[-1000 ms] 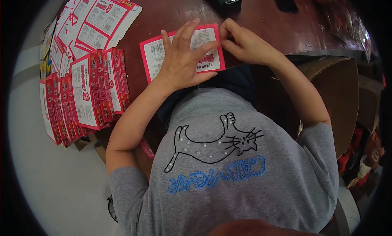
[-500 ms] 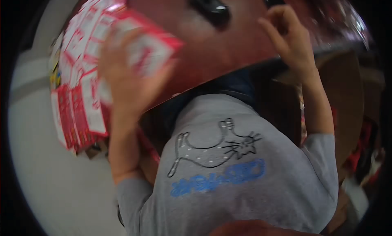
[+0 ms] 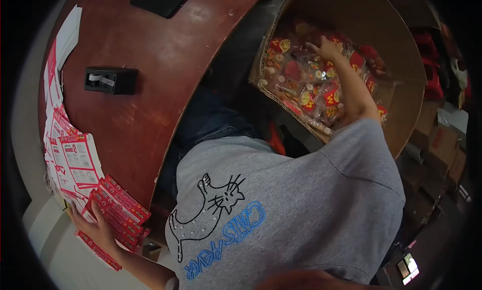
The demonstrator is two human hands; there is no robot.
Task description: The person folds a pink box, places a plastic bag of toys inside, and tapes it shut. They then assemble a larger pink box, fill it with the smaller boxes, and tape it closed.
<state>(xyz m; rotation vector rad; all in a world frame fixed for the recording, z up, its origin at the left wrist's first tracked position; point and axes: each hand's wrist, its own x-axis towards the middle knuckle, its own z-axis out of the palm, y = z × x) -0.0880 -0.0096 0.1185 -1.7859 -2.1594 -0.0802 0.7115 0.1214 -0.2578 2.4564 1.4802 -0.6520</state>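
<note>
Left grip (image 3: pixel 98 231) touches boxes (image 3: pixel 119 209); right grip (image 3: pixel 330 50), packets (image 3: pixel 307 98).

Reddish-brown glossy tabletop (image 3: pixel 155 64); glossy clear plastic packets (image 3: pixel 306 84); matt brown cardboard box (image 3: pixel 406 84).

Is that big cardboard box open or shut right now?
Open: the box is uncovered on top, packets show inside, and the right hand reaches in.

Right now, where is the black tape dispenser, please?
The tape dispenser is on the red table, left in the head view, between the flat black object and the printed cartons.
</note>
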